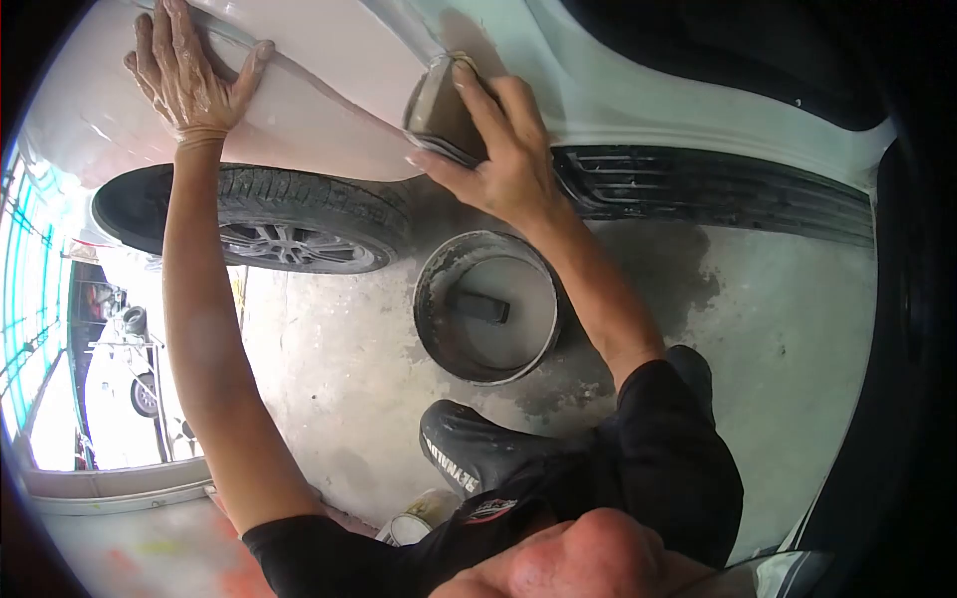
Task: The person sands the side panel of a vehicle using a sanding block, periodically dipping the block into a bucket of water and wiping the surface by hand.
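My left hand (191, 85) lies flat on the wet pinkish car panel (309, 110), its fingers stretched out and coated with whitish slurry. In my right hand (506, 149) is a sanding block (439, 110), apparently wrapped in sandpaper, held against the bodywork near a panel edge. Thumb and fingers grip the block from both sides. The face of the block that meets the car is hidden.
Below the panel is a car wheel (309, 214), with a black side step (698, 189) to its right. A bucket (424, 344) of cloudy water with a dark block (481, 307) in it stands on the concrete floor (339, 349). A small container (404, 528) sits near my legs.
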A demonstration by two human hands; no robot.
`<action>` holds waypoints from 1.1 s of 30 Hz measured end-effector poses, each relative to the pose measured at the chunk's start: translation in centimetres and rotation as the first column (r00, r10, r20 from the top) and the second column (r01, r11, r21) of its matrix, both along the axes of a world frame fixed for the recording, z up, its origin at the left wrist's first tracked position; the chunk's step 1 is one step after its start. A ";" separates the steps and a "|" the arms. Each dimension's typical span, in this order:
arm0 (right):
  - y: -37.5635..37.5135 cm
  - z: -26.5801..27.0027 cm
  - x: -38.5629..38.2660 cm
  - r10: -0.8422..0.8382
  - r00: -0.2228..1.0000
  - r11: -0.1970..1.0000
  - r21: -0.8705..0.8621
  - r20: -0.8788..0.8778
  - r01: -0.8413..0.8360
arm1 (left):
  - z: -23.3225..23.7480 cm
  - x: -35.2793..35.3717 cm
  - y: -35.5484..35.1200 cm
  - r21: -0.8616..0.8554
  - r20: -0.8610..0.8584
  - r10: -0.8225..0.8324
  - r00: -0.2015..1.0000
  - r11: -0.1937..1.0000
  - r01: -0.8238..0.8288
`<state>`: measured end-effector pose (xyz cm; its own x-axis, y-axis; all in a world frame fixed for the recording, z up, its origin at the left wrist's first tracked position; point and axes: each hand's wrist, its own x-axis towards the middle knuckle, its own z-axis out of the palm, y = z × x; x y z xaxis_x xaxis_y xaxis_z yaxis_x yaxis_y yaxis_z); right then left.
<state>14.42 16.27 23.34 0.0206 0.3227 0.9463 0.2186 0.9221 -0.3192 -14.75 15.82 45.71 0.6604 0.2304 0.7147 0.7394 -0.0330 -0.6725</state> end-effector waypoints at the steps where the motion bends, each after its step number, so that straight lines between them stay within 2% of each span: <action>1: -0.1 -0.8 0.1 -0.008 1.000 1.000 0.012 0.002 0.008 | -0.3 -0.1 -0.2 -0.009 -0.002 -0.007 1.000 1.000 0.007; 3: 0.2 -5.6 0.6 -0.028 0.999 0.999 -0.044 0.038 0.030 | -0.2 -0.1 0.0 0.008 -0.007 -0.032 0.999 0.999 0.032; 5: 1.2 -6.6 0.5 0.003 1.000 1.000 0.013 0.016 -0.003 | -0.2 0.1 -0.3 0.010 -0.004 -0.006 1.000 1.000 0.006; 8: 0.7 1.9 -1.3 -0.061 0.997 0.992 0.105 -0.039 0.064 | 0.1 0.0 0.0 0.007 -0.003 0.001 1.000 1.000 -0.001; 9: -0.2 4.7 -1.6 -0.024 0.999 1.000 -0.010 -0.034 0.024 | -0.1 -0.1 0.0 -0.001 0.000 0.005 1.000 1.000 -0.005; 11: -0.8 5.2 -1.8 -0.036 0.997 0.999 -0.021 -0.071 0.034 | -0.6 -0.1 -0.1 -0.006 -0.003 -0.012 1.000 1.000 0.012; 13: -0.5 1.1 -0.9 -0.076 0.995 0.996 0.044 -0.063 0.079 | 0.3 0.3 0.1 -0.003 -0.014 -0.019 1.000 1.000 0.019; 14: 0.2 -2.2 -0.4 -0.015 0.998 0.999 0.031 -0.057 0.017 | 0.2 0.2 0.0 -0.006 -0.008 -0.005 1.000 1.000 0.005; 15: 0.4 -4.3 0.2 -0.024 0.999 1.000 0.017 -0.028 0.025 | -0.1 0.2 -0.2 -0.010 0.007 0.015 1.000 1.000 -0.015; 17: 0.5 -3.7 0.6 -0.006 1.000 0.999 0.032 -0.003 0.006 | 0.3 0.5 -0.4 -0.010 0.007 0.010 1.000 1.000 -0.010; 20: 0.0 3.8 -1.6 -0.054 0.997 0.998 0.019 -0.050 0.055 | -0.2 0.5 -0.2 -0.015 0.018 0.005 1.000 1.000 -0.005; 21: 0.0 5.9 -1.9 -0.013 0.995 1.000 0.012 -0.097 0.014 | -0.1 0.6 -0.1 -0.017 0.014 0.007 1.000 1.000 -0.007; 23: -0.3 4.8 -2.1 -0.037 0.997 0.999 0.005 -0.069 0.038 | -0.2 0.2 -0.2 -0.011 0.009 -0.005 1.000 1.000 0.005; 25: -0.3 0.9 -1.2 -0.047 0.997 0.999 0.023 -0.067 0.049 | -0.1 0.2 0.0 0.001 -0.002 -0.056 0.998 0.998 0.056; 27: 0.1 -3.0 0.3 -0.015 0.999 1.000 0.020 -0.030 0.016 | -0.2 0.5 -0.3 0.007 0.025 -0.020 0.999 1.000 0.020; 29: 0.1 -1.8 0.0 0.026 0.998 1.000 0.013 -0.051 -0.025 | 0.1 0.3 -0.1 0.000 0.016 -0.008 1.000 1.000 0.008; 32: -0.1 5.6 -1.4 -0.050 0.998 0.999 -0.007 -0.048 0.049 | 0.1 0.2 0.1 -0.005 0.025 -0.019 1.000 1.000 0.019; 33: -0.6 7.5 -1.2 0.015 1.000 0.993 -0.120 -0.018 -0.017 | -0.1 0.1 0.1 0.003 0.023 -0.027 0.999 1.000 0.027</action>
<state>13.18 15.66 30.82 0.0301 0.4346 0.9001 0.1980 0.8801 -0.4316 -14.66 15.96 45.65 0.6498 0.2105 0.7304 0.7535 -0.0518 -0.6554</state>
